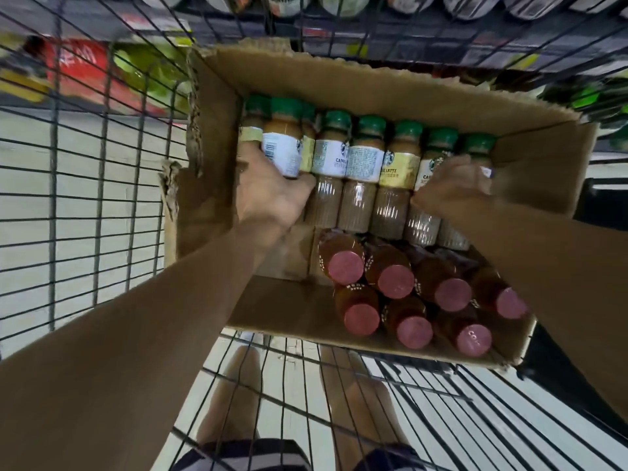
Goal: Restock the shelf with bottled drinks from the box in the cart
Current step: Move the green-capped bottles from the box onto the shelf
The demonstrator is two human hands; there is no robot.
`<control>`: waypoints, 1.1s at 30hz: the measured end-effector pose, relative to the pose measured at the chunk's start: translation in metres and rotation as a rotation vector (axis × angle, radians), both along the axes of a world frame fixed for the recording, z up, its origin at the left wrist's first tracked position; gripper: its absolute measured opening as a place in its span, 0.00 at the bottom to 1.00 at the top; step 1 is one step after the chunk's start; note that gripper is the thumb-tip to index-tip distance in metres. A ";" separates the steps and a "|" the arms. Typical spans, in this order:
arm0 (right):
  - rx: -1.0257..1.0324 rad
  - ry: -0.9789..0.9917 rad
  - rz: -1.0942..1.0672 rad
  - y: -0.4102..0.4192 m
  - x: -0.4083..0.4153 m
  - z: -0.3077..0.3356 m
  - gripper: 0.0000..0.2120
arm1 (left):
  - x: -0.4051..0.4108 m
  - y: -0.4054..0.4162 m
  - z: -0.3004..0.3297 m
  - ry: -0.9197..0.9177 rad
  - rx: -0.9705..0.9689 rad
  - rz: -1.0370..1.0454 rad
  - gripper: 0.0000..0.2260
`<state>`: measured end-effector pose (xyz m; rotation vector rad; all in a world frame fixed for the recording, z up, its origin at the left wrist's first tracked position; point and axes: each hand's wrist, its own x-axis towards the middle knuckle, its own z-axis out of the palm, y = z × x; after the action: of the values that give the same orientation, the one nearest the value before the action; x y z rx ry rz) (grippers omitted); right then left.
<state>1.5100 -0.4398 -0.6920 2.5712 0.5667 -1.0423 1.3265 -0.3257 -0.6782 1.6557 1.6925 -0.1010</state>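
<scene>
Inside the wire cart, an open cardboard box is carried, and the bottled drinks are lying in it. Along the far wall of the box a row of green-capped coffee bottles is laid side by side; at the near edge, a group of pink-capped bottles is pointed toward the camera. The left hand is placed at the left end of the row, with its fingers curled round one white-labelled bottle, which seems slightly raised above the others. The right hand is laid over the bottles at the right end of the row; whether its fingers are closed on a bottle cannot be told, because they are hidden under the hand.

The bottles are judged to be rigid, rather heavy when full, and maybe breakable if made of glass. The smooth body may be slippery, so a hold around the labelled middle is advised.

The shelf is cut off at the upper edge and blurred; its free places cannot be seen.
</scene>
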 end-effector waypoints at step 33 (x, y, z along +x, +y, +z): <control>0.483 0.008 -0.337 0.002 -0.055 0.112 0.32 | -0.035 0.011 0.120 -0.212 -0.149 0.093 0.31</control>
<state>1.4546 -0.4379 -0.5797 3.1731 0.4366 -1.1300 1.2913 -0.3151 -0.5578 1.4230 1.5592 -0.0056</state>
